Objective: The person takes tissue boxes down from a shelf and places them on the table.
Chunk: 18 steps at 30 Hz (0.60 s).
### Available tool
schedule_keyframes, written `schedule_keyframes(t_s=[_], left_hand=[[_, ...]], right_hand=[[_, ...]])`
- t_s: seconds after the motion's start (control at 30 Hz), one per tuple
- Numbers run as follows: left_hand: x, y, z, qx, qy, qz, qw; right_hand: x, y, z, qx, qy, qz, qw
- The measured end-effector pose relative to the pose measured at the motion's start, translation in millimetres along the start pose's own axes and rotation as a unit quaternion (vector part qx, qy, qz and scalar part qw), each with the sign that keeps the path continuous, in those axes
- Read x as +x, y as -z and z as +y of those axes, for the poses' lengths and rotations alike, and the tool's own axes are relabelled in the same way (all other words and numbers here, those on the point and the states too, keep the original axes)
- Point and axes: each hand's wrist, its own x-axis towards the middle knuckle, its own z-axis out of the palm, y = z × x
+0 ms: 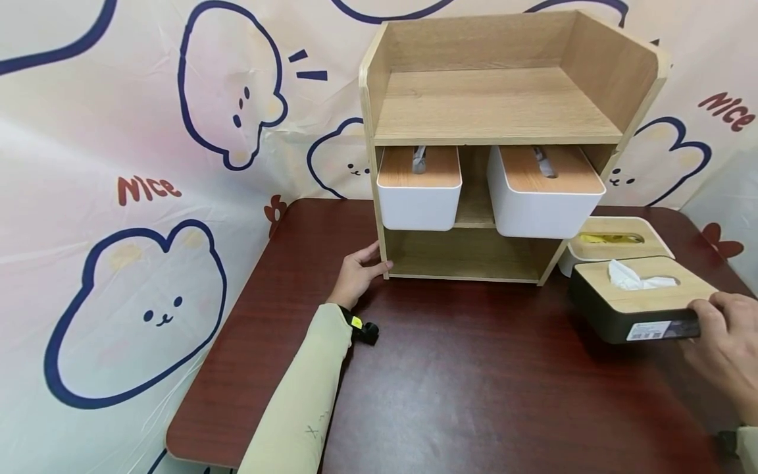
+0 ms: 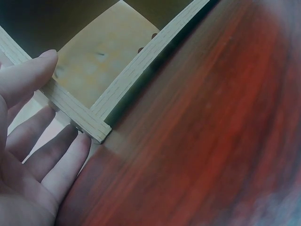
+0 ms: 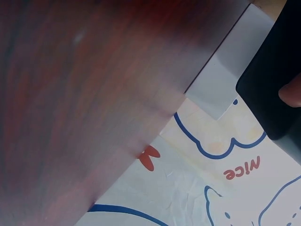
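My left hand (image 1: 356,275) grips the lower left side panel of a wooden shelf (image 1: 497,105); the left wrist view has the thumb on the inner side of the panel and the fingers along its outer side. At the right, my right hand (image 1: 731,342) holds a black tissue box (image 1: 604,309) by its near right corner. This box has a wood-look lid with a white tissue poking out. It is raised over the table, and a white tissue box (image 1: 657,238) stands just behind it. Only a fingertip (image 3: 291,92) shows against the black box in the right wrist view.
Two white tissue boxes with wood-look lids, one on the left (image 1: 420,205) and one on the right (image 1: 539,214), sit in the shelf's middle level and jut out in front. The dark red table (image 1: 474,368) has a patterned sheet (image 1: 136,263) hanging around it.
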Motion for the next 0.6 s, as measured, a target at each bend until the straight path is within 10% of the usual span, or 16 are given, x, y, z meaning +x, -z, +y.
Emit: schedule_keyframes(t_s=[0.6], left_hand=[[1.4,-0.4,-1.1,0.004,-0.010,0.005,0.9999]], right_hand=[[-8.9,-4,14,-0.007,-0.001,-0.063,0.9980]])
